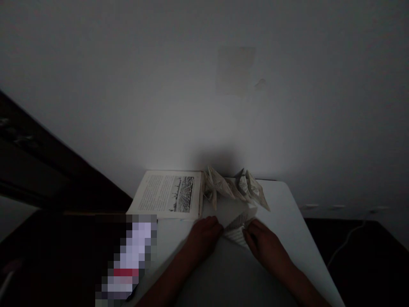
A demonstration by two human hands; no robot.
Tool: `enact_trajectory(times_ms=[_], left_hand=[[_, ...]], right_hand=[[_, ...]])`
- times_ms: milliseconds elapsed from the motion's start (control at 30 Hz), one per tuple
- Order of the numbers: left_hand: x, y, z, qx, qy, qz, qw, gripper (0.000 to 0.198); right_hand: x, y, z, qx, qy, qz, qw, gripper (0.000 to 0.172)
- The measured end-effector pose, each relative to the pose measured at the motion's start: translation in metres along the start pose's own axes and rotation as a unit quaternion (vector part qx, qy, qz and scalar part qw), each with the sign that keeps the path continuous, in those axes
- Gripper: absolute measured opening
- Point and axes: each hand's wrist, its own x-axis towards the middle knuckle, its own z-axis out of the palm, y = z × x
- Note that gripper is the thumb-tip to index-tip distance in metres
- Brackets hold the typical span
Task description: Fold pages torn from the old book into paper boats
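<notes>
A partly folded piece of printed paper (237,230) lies between my hands over the white table. My left hand (207,234) is closed at the paper's left tip, its fingers curled and pressed together. On the other side, my right hand (260,238) pinches the paper's right part between thumb and fingers. Several folded paper shapes (219,185) made of printed pages stand just beyond, near the wall. One more folded shape (254,189) is at their right end.
An open book (166,194) with a printed picture lies at the table's back left. The white table (287,213) meets the pale wall (159,106). A pixelated bright object (136,251) is at the left edge. A cable (343,243) hangs at the right.
</notes>
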Motion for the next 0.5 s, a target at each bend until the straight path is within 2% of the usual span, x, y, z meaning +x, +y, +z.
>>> enact_trajectory(times_ms=[167, 267, 333, 400, 500], left_hand=[[0.007, -0.004, -0.005, -0.009, 0.01, -0.005, 1.0, 0.015], [0.004, 0.001, -0.005, -0.026, 0.034, -0.027, 0.999, 0.016], [-0.002, 0.012, -0.003, -0.036, 0.067, -0.053, 0.996, 0.016], [-0.01, 0.028, -0.001, -0.043, 0.105, -0.046, 0.993, 0.019], [-0.02, 0.052, 0.003, -0.038, 0.118, -0.02, 0.992, 0.032]], right_hand=[[0.004, 0.001, 0.002, -0.003, 0.013, -0.001, 1.0, 0.023], [0.003, 0.001, 0.003, 0.0, 0.019, 0.004, 1.0, 0.023], [0.003, 0.0, 0.004, -0.001, 0.023, 0.005, 1.0, 0.022], [0.002, -0.001, 0.006, -0.005, 0.027, 0.009, 1.0, 0.022], [0.003, -0.003, 0.006, -0.014, 0.021, 0.02, 0.999, 0.023]])
